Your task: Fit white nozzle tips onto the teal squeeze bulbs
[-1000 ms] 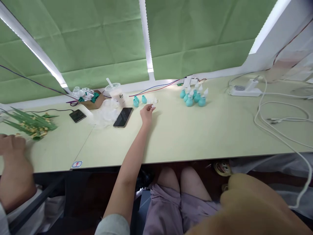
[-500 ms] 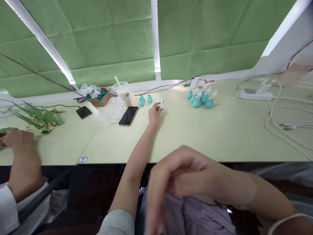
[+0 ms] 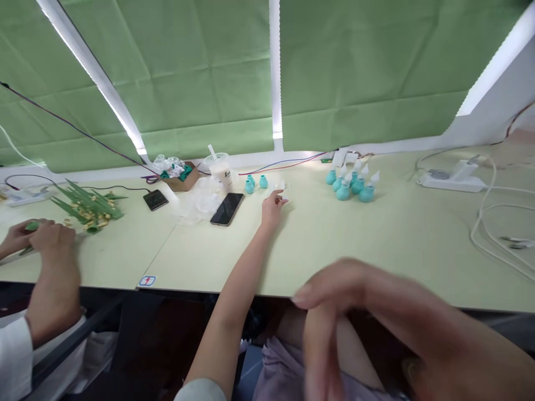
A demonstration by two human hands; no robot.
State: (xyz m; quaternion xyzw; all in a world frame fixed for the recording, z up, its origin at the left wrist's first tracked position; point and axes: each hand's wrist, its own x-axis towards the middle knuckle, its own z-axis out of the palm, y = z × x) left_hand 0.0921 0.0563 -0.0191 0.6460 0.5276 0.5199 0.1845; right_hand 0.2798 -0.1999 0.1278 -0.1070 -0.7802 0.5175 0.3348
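Observation:
My left hand reaches to the back of the table, thumb and index finger apart, beside small whitish pieces too faint to make out fully. Just left of it stand three small turquoise bulb-shaped pots with open necks. Farther right, several turquoise bulbs stand grouped, topped by white pointed tips. Close to the camera, my right hand hangs in front of the table edge over my lap. Motion blurs its fingers, and whether it holds anything is unclear.
A black phone, crumpled clear plastic, a lidded drink cup and a cardboard box lie to the left. A co-worker's hands are beside green stems. White cables and a power strip lie right.
The view has shifted, moving the table items rightward and down. My right hand has moved right in view, its fingers posed differently. My left hand stays by the whitish pieces.

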